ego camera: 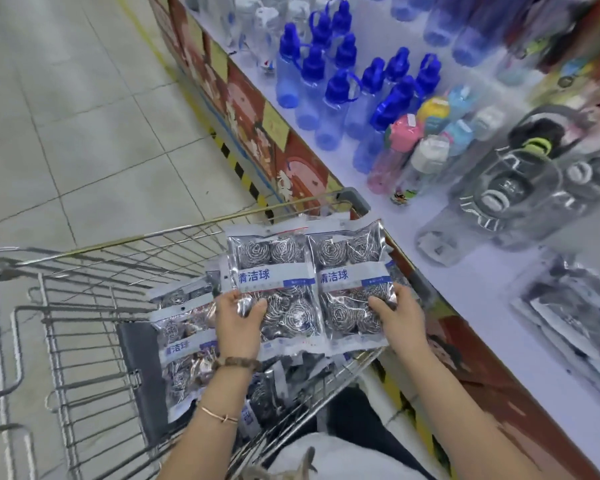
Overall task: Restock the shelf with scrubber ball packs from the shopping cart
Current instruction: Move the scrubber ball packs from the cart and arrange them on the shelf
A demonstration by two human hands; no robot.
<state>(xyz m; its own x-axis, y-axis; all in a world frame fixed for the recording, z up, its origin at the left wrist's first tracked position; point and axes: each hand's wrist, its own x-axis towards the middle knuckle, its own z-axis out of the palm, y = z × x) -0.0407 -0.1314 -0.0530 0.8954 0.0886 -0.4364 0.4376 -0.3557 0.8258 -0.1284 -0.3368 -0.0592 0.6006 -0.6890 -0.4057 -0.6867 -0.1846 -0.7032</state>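
right now i'm in the carry step — two scrubber ball packs are up out of the shopping cart (84, 258), held side by side above its right corner, not yet over the shelf (465, 296). my left hand (238, 320) grips the left pack (274, 271) by its lower edge, thumb curled over the front. my right hand (400, 317) pinches the right pack (352, 268) the same way at its lower right corner. the two packs touch along their inner edges, labels facing me.

more packs (184, 341) lie heaped in the cart below my left wrist, so i judge the restock is far from finished. over on the right of the shelf i can make out a blurred pile of silvery packs (575, 306) — likely the spot to fill.

next i'd swing both hands right, past the cart rim and clear of the clear jugs (520, 188), then lay the packs flat beside that pile. the slick film could slip in a corner pinch, so i'd keep them level.
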